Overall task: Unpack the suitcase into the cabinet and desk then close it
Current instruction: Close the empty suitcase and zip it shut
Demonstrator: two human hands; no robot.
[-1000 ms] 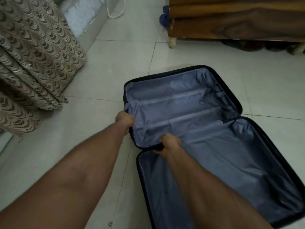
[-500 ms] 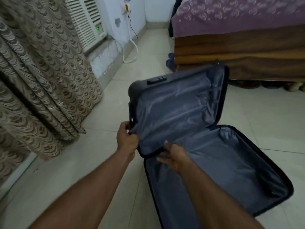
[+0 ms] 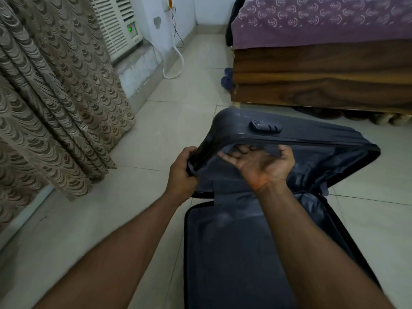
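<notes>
Dark blue hard-shell suitcase point(image 3: 234, 253) on floor, grey-lined, empty, lid half raised

Soft, even indoor light; wide-angle view with motion blur at the centre.

No hard shadows fall on the pale floor tiles point(image 3: 169, 139), which carry only a dull sheen. The right hand point(image 3: 263, 166) and the raised suitcase lid point(image 3: 289, 132) are smeared by movement, the fingers indistinct. The suitcase lining point(image 3: 234, 253) is dark and low in detail. The curtain point(image 3: 51, 97) and bed point(image 3: 323, 70) bow outward toward the edges. A small green display point(image 3: 131, 30) glows on the left.
</notes>
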